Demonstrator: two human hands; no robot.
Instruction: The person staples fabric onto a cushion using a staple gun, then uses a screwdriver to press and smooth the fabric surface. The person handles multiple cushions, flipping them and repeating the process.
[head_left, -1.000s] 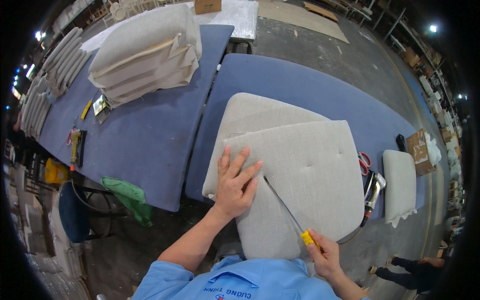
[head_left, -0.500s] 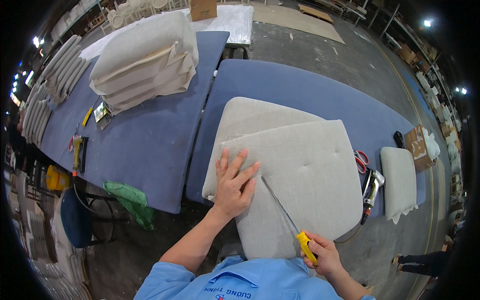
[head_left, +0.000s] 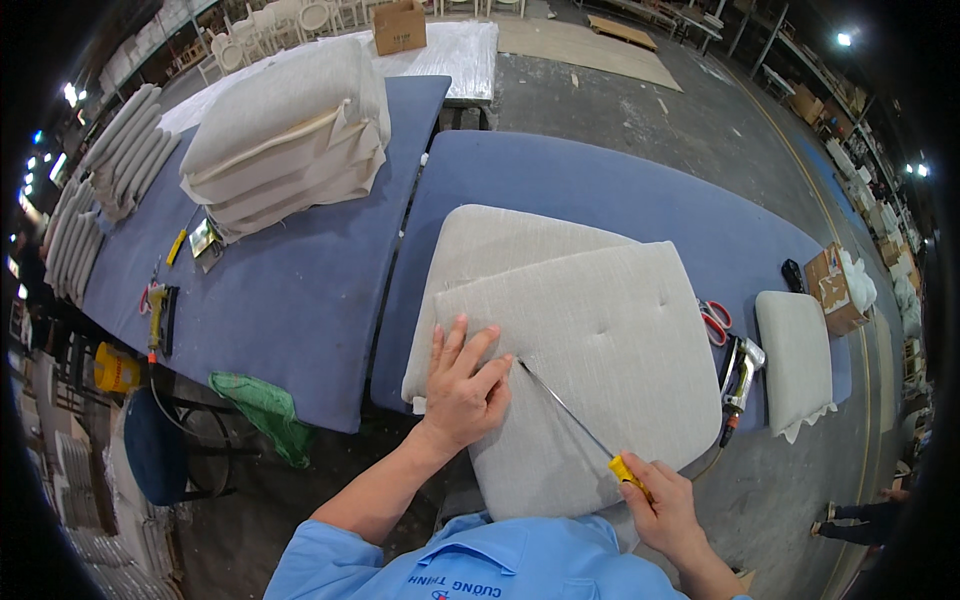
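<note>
- Top cushion [head_left: 600, 360] lies on a second cushion [head_left: 490, 250] at the near edge of the blue table [head_left: 600, 190].
- Left hand [head_left: 462, 385] presses flat on it, fingers spread.
- Right hand [head_left: 665, 510] has its fingers wrapped round the yellow-handled needle [head_left: 580, 425], tip at the left fingers.
- Scissors [head_left: 715, 320] and a stapler [head_left: 740, 375] lie just right.

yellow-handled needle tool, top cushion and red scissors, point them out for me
yellow-handled needle tool [head_left: 565, 408], head view, middle of the thin metal shaft
top cushion [head_left: 610, 340], head view, bare fabric near its centre
red scissors [head_left: 714, 320], head view, on the red handles beside the cushion's right edge
</note>
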